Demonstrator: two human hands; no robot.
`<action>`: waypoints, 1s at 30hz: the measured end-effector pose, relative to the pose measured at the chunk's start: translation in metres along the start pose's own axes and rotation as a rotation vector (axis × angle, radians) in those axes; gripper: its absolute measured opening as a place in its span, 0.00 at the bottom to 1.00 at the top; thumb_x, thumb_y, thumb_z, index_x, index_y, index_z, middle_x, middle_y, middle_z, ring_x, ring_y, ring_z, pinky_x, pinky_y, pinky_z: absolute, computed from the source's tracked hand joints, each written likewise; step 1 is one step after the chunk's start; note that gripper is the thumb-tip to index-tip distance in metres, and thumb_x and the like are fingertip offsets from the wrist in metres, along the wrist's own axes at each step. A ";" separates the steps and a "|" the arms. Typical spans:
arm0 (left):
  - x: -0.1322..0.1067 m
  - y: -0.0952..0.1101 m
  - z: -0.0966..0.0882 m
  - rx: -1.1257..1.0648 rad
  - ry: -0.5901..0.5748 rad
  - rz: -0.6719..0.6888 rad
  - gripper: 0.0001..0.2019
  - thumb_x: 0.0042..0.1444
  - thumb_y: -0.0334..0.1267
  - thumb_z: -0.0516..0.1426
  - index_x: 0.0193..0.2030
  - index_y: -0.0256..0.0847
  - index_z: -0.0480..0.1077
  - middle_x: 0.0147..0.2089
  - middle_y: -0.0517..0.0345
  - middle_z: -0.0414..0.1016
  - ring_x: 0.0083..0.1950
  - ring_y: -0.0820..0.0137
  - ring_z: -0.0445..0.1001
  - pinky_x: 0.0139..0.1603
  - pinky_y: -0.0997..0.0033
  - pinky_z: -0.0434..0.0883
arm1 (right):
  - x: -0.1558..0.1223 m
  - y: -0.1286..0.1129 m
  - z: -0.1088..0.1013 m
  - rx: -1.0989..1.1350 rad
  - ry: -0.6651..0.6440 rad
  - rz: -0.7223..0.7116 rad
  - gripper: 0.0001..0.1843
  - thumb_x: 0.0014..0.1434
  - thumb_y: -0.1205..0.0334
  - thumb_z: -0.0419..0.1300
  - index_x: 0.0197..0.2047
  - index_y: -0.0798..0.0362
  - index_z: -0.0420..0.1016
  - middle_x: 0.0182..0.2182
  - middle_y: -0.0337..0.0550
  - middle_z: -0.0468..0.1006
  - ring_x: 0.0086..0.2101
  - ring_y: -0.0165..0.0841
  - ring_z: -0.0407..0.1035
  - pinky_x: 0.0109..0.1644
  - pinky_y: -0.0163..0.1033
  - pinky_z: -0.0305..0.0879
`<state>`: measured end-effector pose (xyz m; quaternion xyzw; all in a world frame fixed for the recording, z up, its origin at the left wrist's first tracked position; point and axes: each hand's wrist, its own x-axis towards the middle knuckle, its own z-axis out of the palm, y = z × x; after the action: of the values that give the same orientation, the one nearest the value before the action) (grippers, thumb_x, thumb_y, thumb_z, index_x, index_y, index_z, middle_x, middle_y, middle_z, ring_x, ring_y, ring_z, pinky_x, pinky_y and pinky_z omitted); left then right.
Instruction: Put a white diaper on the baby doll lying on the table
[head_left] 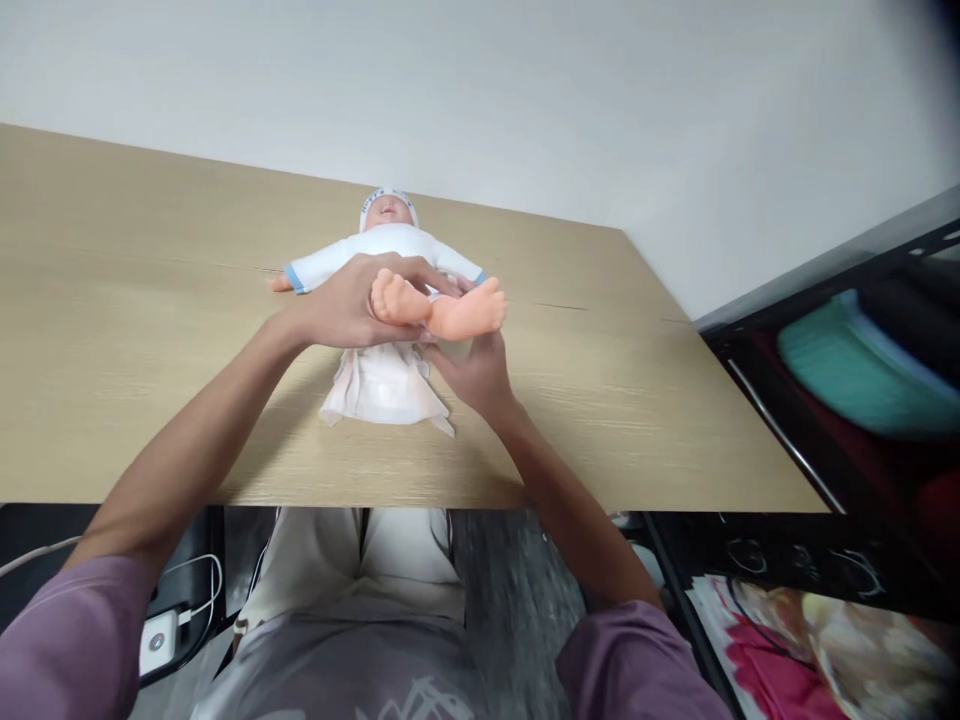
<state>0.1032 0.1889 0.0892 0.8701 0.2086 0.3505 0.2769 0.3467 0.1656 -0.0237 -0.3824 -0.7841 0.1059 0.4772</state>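
The doll has two feet between two hands, above one diaper.

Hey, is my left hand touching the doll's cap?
Apart: the head view shows a strip of the doll's white shirt between the left hand and the cap.

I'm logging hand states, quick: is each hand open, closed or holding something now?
Left hand: closed around the doll's legs, holding them.
Right hand: at the same legs; grip partly hidden, so open or closed cannot be told.
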 end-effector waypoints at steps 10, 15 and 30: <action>-0.074 -0.019 -0.002 0.162 -0.056 0.017 0.17 0.67 0.49 0.69 0.59 0.49 0.83 0.62 0.50 0.86 0.64 0.55 0.83 0.71 0.51 0.75 | -0.024 -0.009 -0.044 -0.056 -0.250 -0.125 0.23 0.76 0.62 0.58 0.70 0.40 0.77 0.69 0.46 0.78 0.71 0.47 0.72 0.77 0.59 0.71; -0.122 -0.036 -0.015 0.298 -0.242 -0.048 0.23 0.67 0.43 0.64 0.68 0.52 0.79 0.73 0.51 0.81 0.81 0.48 0.69 0.83 0.42 0.61 | -0.043 0.018 -0.051 -0.222 -0.477 -0.214 0.24 0.77 0.65 0.51 0.64 0.41 0.83 0.69 0.48 0.80 0.75 0.47 0.67 0.78 0.64 0.67; -0.136 -0.039 -0.012 0.319 -0.394 -0.134 0.31 0.66 0.26 0.53 0.71 0.52 0.77 0.81 0.57 0.72 0.88 0.56 0.57 0.85 0.46 0.62 | -0.045 -0.011 -0.060 -0.117 -0.508 -0.105 0.20 0.81 0.56 0.54 0.66 0.44 0.82 0.67 0.51 0.80 0.71 0.46 0.72 0.76 0.62 0.70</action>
<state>-0.0028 0.1473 0.0049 0.9384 0.2604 0.1179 0.1941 0.4025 0.1139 -0.0165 -0.3293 -0.9023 0.1280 0.2471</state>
